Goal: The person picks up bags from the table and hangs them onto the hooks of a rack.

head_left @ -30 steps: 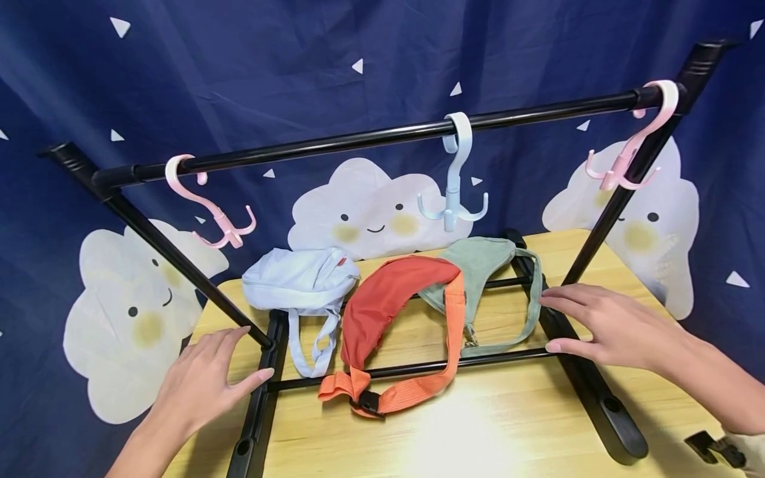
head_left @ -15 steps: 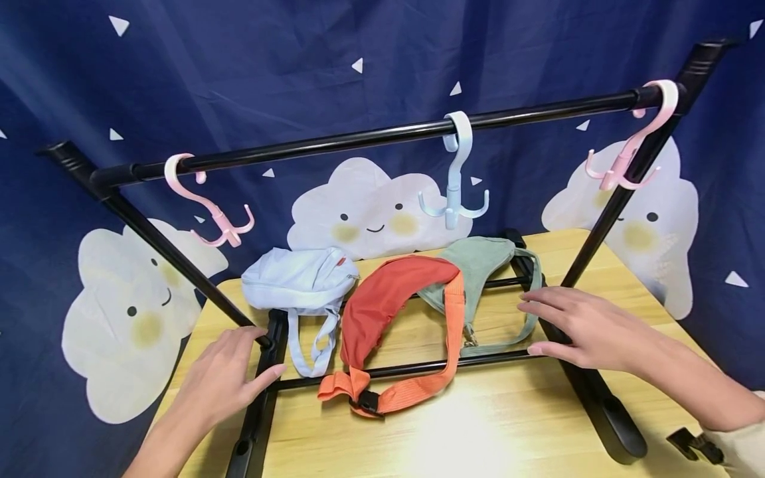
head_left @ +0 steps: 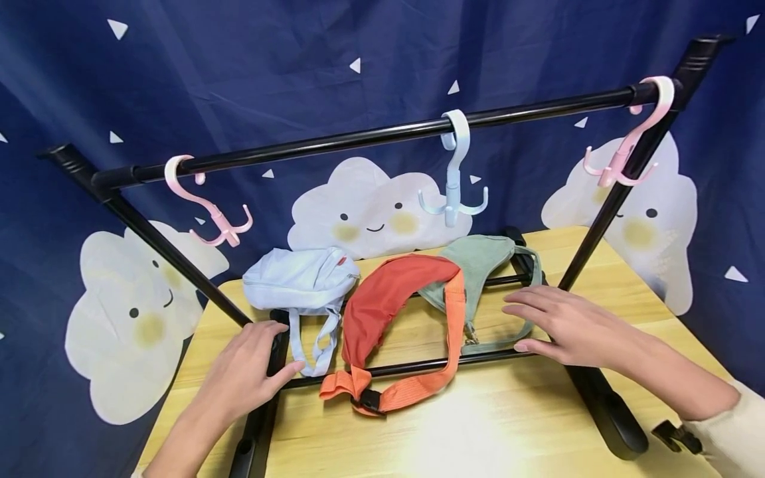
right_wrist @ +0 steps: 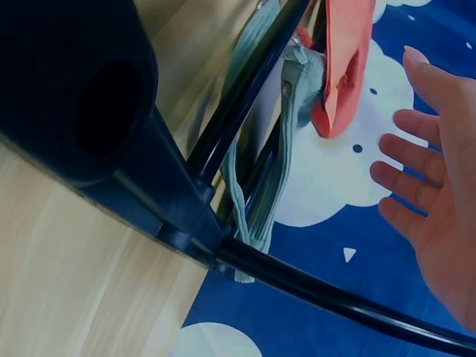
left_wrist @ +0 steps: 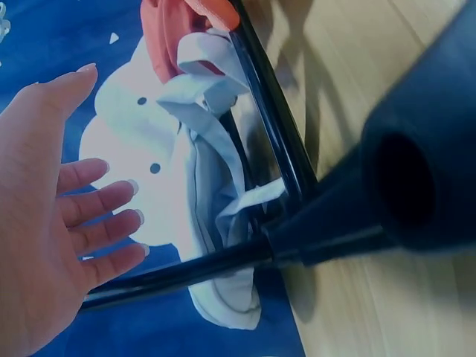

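Note:
My left hand hovers near the left foot of the black rack, fingers relaxed and holding nothing. Just beyond its fingertips lies a pale blue bag with a dangling strap. My right hand, likewise holding nothing, overlaps the strap of a green bag in the head view. Between them a red waist bag rests on the rack's lower bars, its orange strap and black buckle hanging forward. Both wrist views show the palms with loosely bent, spread fingers: left hand, right hand.
A black top bar spans the rack above the bags. From it hang a pink hook at left, a blue hook in the middle and another pink hook at right. The wooden table extends toward me.
Both hands have drifted inward: the left to the right and slightly up, the right to the left over the green strap. The bags stay where they were.

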